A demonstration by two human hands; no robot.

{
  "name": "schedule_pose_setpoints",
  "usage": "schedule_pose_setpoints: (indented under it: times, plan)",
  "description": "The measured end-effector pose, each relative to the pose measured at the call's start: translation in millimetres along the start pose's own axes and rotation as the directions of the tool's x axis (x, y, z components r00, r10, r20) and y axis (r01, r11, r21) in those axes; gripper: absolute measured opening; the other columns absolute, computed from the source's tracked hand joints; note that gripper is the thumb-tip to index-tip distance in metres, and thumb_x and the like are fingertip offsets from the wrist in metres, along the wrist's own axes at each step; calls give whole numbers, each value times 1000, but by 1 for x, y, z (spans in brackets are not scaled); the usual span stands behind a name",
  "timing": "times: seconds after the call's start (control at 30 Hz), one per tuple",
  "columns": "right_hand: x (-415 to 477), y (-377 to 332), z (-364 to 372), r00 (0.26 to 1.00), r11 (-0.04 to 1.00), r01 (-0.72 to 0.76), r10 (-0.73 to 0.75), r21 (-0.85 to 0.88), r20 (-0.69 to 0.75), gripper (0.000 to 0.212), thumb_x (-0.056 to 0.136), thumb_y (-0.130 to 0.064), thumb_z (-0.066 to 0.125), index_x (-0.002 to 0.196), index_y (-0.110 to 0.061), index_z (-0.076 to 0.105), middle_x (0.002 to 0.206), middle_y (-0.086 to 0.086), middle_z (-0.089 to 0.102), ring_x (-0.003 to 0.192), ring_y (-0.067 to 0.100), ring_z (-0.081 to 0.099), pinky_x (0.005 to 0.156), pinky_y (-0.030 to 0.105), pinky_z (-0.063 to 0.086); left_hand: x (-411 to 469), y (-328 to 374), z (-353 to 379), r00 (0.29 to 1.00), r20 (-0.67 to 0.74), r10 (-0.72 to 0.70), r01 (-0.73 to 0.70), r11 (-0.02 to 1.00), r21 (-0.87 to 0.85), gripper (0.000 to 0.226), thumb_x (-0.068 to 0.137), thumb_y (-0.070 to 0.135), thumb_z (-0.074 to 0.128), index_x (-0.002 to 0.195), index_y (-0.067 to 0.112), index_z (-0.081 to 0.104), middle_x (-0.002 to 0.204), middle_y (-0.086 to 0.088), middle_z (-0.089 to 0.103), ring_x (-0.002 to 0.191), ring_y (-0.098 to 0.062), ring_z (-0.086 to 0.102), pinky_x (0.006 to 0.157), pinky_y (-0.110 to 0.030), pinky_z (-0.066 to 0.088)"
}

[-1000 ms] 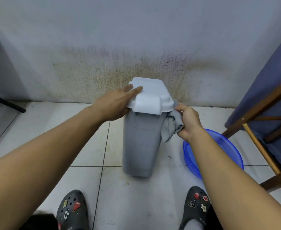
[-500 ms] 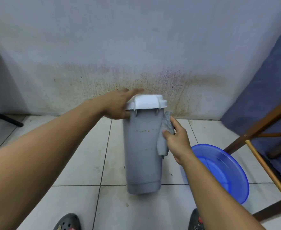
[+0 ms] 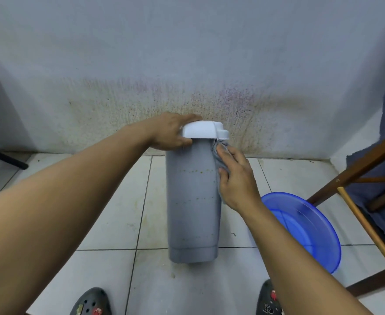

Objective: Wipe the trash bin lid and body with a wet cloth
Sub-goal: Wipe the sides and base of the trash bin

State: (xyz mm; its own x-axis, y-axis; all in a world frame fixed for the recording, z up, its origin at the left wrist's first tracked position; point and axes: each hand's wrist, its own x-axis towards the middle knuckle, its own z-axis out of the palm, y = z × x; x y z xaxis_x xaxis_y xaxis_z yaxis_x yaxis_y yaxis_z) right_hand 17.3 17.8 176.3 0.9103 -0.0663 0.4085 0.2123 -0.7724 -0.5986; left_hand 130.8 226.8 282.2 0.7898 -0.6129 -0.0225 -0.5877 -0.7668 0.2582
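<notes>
Currently upright on the tiled floor, close to the stained wall: grey trash bin, long axis vertical, white lid on. Left hand grips the lid's left edge, fingers over the top, thumb under the rim. Right hand lies on the bin's right flank just below the lid, fingers fairly straight, pressing the grey cloth against the body. Most of the body lies below those fingers; likely stroke runs downward. Blue basin on the floor to the right, nearer the right hand.
</notes>
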Motion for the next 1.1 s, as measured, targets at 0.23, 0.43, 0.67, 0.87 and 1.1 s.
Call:
schedule_pose_setpoints:
  times: [0.23, 0.43, 0.67, 0.87, 1.1]
  plan:
    - [-22, 14, 12, 991, 988, 81, -66, -133, 115, 65, 93, -1, 53, 146, -36, 45, 150, -3, 33, 125, 29, 44, 99, 41, 47, 9, -10, 1, 997, 51, -50, 55, 994, -96, 73, 94, 56, 62, 158, 38, 33, 152, -8, 54, 134, -33, 51, 106, -43, 40]
    - [-53, 18, 13, 976, 983, 38, 2, -181, 220, 45, 99, -25, 49, 142, -40, 50, 142, -3, 41, 123, 19, 43, 98, 33, 43, 9, -6, 1, 997, 33, -65, 70, 982, -176, 76, 94, 82, 38, 157, 40, 36, 156, -3, 51, 139, -30, 49, 109, -47, 39]
    - [-20, -11, 7, 987, 960, 112, -77, -257, 143, 64, 93, -9, 56, 143, -47, 41, 141, -16, 31, 120, 23, 42, 78, 41, 54, 9, -1, -1, 996, 32, -80, 84, 983, -166, 66, 101, 72, 36, 159, 40, 35, 159, -3, 48, 143, -30, 45, 113, -46, 34]
    - [2, -29, 13, 974, 898, 200, -141, -393, 175, 65, 85, -2, 56, 143, -30, 47, 140, 1, 41, 111, 30, 43, 62, 35, 48, 6, -2, 1, 996, 37, -81, 86, 978, -190, 65, 101, 71, 38, 158, 40, 36, 159, -3, 48, 143, -30, 45, 113, -44, 34]
    - [-39, -20, 18, 912, 787, 379, -228, -487, 341, 66, 74, -4, 50, 138, -19, 55, 133, 12, 53, 100, 35, 55, 56, 34, 49, 9, -4, -1, 996, 63, -65, 77, 976, -205, 66, 102, 70, 36, 159, 38, 35, 162, -2, 45, 144, -29, 44, 111, -44, 34]
